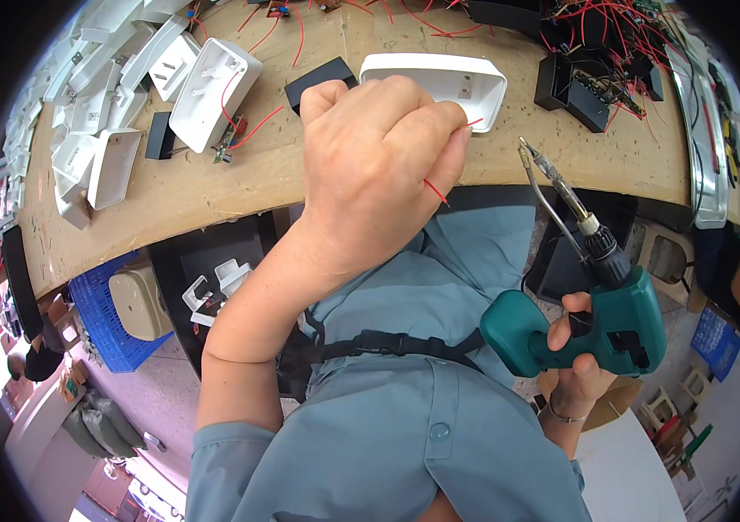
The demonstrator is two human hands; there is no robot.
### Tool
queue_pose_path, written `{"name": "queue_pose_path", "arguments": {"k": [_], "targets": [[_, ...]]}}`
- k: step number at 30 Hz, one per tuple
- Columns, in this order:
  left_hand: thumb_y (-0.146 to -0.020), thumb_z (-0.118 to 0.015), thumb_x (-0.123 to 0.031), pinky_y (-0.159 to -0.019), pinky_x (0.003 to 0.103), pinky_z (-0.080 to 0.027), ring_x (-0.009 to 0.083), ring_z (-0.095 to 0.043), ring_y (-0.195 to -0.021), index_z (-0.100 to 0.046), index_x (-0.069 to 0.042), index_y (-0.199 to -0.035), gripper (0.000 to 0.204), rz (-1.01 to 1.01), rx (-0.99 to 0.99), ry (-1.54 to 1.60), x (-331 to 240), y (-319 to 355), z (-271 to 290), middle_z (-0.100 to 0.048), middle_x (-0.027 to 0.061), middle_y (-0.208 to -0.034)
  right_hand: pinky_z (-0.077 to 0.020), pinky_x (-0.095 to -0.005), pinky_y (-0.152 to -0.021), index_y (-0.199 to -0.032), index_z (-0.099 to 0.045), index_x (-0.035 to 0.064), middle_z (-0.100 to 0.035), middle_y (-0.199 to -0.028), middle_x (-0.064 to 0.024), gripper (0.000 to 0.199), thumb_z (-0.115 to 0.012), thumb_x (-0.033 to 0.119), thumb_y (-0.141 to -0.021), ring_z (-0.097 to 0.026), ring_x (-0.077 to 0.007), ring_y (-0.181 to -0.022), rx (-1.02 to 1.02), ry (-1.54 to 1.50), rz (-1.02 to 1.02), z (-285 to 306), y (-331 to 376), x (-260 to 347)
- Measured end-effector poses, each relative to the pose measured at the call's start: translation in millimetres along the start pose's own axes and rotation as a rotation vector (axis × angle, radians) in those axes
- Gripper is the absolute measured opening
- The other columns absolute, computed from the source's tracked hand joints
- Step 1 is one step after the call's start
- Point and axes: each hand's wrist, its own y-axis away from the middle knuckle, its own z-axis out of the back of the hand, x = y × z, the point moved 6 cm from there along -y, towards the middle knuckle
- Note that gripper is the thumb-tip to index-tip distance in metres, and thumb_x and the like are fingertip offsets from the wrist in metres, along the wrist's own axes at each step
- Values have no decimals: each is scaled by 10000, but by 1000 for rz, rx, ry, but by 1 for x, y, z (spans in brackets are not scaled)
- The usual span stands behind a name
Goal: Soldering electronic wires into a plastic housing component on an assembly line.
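Left hand (379, 165), raised near frame centre, fingers curled shut and pinching a thin red wire (436, 192) whose ends show at the fingertips, toward 3 o'clock of the fist. Right hand (581, 348), at 4 o'clock from the left, wrapped closed around the grip of a teal soldering gun (601, 326); its metal tip (528, 153) points up toward 11 o'clock and ends just beside the left fingertips, apart from the wire. Behind the fist, at 12 o'clock, an open white housing (440, 83) lies on the wooden bench (300, 165), with a black box (318, 80) at its left. More white housings (213, 91) crowd the bench at 10 o'clock; black modules with red leads (596, 87) sit at 2 o'clock. A blue crate (113, 326) stands below the bench at 8 o'clock.
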Motion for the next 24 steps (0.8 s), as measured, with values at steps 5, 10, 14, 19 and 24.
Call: {"name": "queue_pose_path", "arguments": {"k": [5, 10, 14, 19, 24], "targets": [[-666, -712, -73, -639, 327, -276, 165, -495, -595, -604, -122, -730, 134, 6, -45, 5, 1, -1, 1, -495, -20, -657, -518, -281, -597, -1240, -444, -78, -584, -1101, -253, 733, -803, 312, -733, -627, -188, -704, -3, 67, 5, -4, 2, 0], [-636, -743, -61, -644, 300, -287, 141, -529, -734, -669, -113, -814, 199, -63, -3, -199, 1, -3, 5, -596, -24, -813, -511, -276, -608, -1235, -457, -79, -589, -1099, -237, 705, -789, 307, -748, -620, -177, -714, 10, 156, 39, -14, 3, 2], [-620, -755, -92, -725, 322, -340, 191, -531, -848, -685, -113, -887, 277, -74, -1, -275, -1, -10, 4, -608, 20, -971, -499, -266, -640, -1231, -478, -69, -598, -1112, -199, 659, -769, 298, -768, -611, -157, -720, 34, 245, 60, -28, 0, 1], [-601, -677, -81, -853, 443, -347, 193, -570, -881, -630, -69, -654, 73, 5, 31, -176, 8, -17, -6, -599, 29, -967, -491, -278, -713, -1238, -497, -38, -602, -1146, -162, 588, -743, 238, -781, -604, -141, -766, 83, 363, 42, -38, 2, 0], [-704, -625, -38, -779, 405, -352, 249, -542, -877, -600, -25, -684, 35, -411, -346, -74, 15, -14, -17, -557, 88, -931, -441, -278, -767, -978, -610, 30, -622, -900, -35, 247, -742, 91, -779, -567, -150, -821, 90, 402, -46, -52, 0, 2]]}}
